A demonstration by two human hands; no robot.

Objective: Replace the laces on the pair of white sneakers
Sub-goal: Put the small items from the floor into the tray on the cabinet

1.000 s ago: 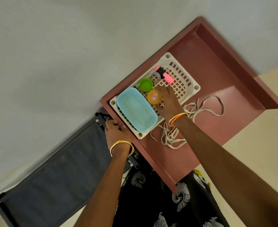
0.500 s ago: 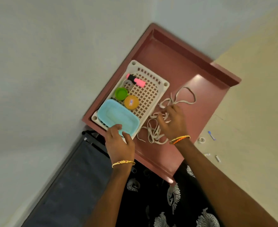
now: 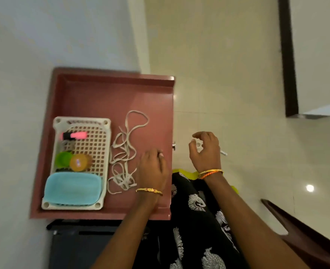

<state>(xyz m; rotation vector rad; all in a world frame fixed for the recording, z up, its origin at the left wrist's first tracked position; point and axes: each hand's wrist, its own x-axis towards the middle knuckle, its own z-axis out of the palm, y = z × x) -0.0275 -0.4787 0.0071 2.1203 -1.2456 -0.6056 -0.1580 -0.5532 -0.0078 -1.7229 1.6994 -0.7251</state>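
Observation:
Loose cream-white laces lie in a tangle on the reddish-brown table, just right of a white basket. My left hand is over the table's right part, beside the laces, knuckles up and nothing visibly held. My right hand hangs past the table's right edge, above the floor, with loosely curled fingers that hold nothing. No sneakers are in view.
The basket holds a pink highlighter, a green lid, an orange jar and a light blue tub. A small white roll and a pen lie on the floor. Dark furniture stands at bottom right.
The view swung right. My right hand left the laces and moved off the table's right edge. My left hand moved from the basket's corner to the right of the laces.

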